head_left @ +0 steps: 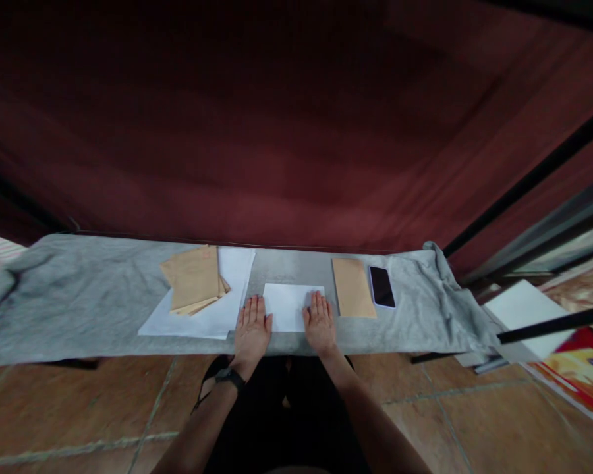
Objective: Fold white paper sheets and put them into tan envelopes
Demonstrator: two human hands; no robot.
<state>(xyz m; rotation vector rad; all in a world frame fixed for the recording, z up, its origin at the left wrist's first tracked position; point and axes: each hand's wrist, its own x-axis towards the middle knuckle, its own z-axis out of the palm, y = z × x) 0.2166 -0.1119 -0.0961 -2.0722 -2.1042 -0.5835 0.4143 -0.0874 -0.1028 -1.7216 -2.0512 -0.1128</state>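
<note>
A white sheet of paper (290, 308) lies flat on the grey cloth in front of me; whether it is folded I cannot tell. My left hand (252, 327) rests palm down by its left edge, fingers stretched out, the thumb at the paper. On the right edge lies my right hand (320, 322), also flat with the fingers extended. Left of my hands, several brown envelopes (196, 276) are piled unevenly on larger white sheets (155, 322). To the right a single brown envelope (353, 288) lies flat, apart from my hand.
A phone (382, 287) with a dark screen lies right of the single envelope. The grey cloth (103, 296) covers a narrow table against a dark red curtain (286, 178). Black metal bars (538, 178) and a white box (526, 309) stand at the right.
</note>
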